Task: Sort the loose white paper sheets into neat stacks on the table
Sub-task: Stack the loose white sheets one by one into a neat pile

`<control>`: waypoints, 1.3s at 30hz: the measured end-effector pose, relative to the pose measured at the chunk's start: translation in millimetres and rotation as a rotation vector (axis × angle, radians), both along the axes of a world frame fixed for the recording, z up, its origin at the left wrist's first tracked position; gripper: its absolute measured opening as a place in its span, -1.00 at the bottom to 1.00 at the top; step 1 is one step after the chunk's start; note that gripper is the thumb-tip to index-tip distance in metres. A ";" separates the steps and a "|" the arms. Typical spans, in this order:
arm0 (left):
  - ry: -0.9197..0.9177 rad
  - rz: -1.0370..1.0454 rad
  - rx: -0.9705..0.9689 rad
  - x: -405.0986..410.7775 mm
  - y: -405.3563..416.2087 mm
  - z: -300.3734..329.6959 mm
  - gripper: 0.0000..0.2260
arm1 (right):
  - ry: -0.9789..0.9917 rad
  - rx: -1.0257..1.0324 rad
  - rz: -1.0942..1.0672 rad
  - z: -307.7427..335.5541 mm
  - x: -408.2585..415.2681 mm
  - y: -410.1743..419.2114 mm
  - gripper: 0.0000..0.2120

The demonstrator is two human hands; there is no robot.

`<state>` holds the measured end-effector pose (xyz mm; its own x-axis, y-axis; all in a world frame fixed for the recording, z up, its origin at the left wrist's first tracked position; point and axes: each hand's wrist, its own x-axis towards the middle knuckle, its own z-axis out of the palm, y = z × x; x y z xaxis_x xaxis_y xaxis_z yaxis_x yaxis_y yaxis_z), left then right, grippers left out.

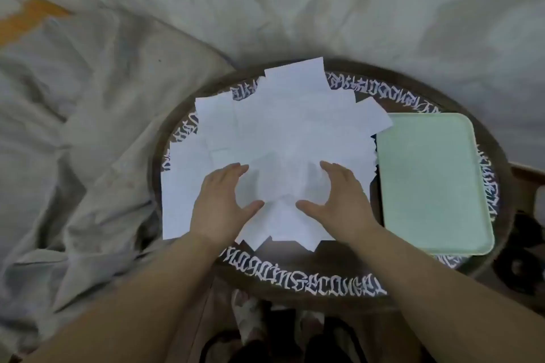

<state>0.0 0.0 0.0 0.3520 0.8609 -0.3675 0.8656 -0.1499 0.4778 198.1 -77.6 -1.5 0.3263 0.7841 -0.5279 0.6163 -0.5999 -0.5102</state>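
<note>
Sheets (283, 132) lie scattered across the desk (295, 280); left hand (219, 203) and right hand (342, 200) rest on them, fingers spread, gripping nothing; advise gathering inward evenly, squaring edges.

round table (298, 283) | loose white paper sheets (283, 115) | green tray (430, 180) right

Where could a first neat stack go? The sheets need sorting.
The mint green tray on the right lies bare. A bare strip of round table shows below the loose paper sheets. The centre and left are crowded.
</note>
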 end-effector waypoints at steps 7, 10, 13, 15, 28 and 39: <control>0.055 -0.113 0.077 9.4 6.7 -65.4 -0.21 | -0.060 0.016 -0.145 -59.2 -6.4 7.6 -0.06; 0.076 -0.096 0.113 14.5 4.8 -79.1 -0.19 | -0.102 0.058 -0.067 -69.9 -12.8 7.4 -0.09; 0.123 -0.048 0.163 20.1 5.7 -82.1 -0.23 | -0.114 0.170 -0.023 -74.5 -15.9 6.7 -0.22; 0.124 -0.045 0.179 21.1 7.4 -82.3 -0.34 | -0.125 0.213 0.032 -76.5 -15.7 6.5 -0.35; -0.071 -0.015 0.096 25.6 19.6 -83.1 -0.82 | -0.128 0.497 0.140 -85.3 -11.5 12.5 -0.56; -0.068 -0.009 0.206 22.9 37.8 -93.1 -0.14 | -0.330 0.660 0.238 -119.0 -15.9 38.1 -0.55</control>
<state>22.9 37.8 -93.1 0.3775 0.9121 -0.1598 0.8309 -0.2574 0.4933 182.3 -39.5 -120.6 0.1690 0.9711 0.1684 0.8725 -0.0679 -0.4839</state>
